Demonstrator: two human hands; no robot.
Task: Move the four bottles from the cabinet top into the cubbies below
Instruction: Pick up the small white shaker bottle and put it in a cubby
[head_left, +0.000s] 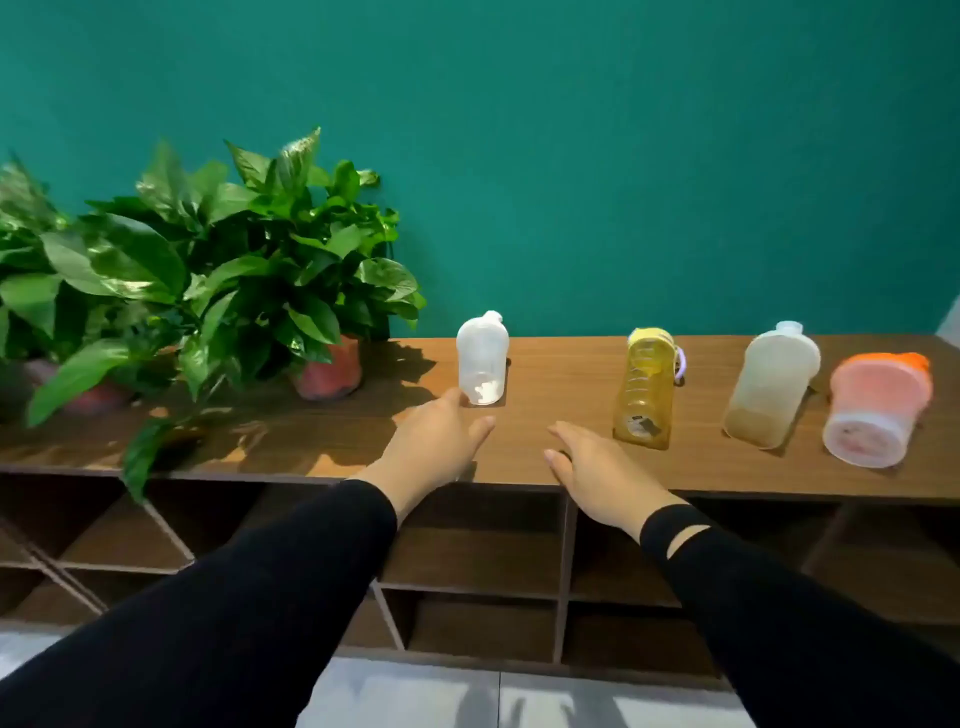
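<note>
In the head view, all 4 bottles stand on the wooden cabinet top (571, 374) against a teal wall, and none has reached the cubbies (472, 551) below, which look bare where they show. From left to right they are a white translucent bottle (482, 358), a yellow bottle (644, 389) with a pale loop handle, a cloudy bottle (769, 387) with a brownish layer at its base, and a squat pink bottle with an orange lid (878, 410). The 3 on the right sit near each other; the white one stands well apart from them, just beside 2 potted plants (208, 270) at the left.

Both hands reach over the front edge in black sleeves. The left hand (434, 444) is spread, fingers loose, holding nothing; its fingertips are at the foot of the white translucent bottle, and I cannot tell whether they touch it. The right hand (597, 467) lies flat and open, empty, near the yellow bottle but apart from it.

The task looks to be at its first pick. The white bottle seems nearly empty and so light, and a nudge low on its side could tip it or skid it toward the wall. A wide sweep of the left arm could snag the drooping leaves. The right hand, going for the yellow bottle, could knock its close neighbour.
</note>
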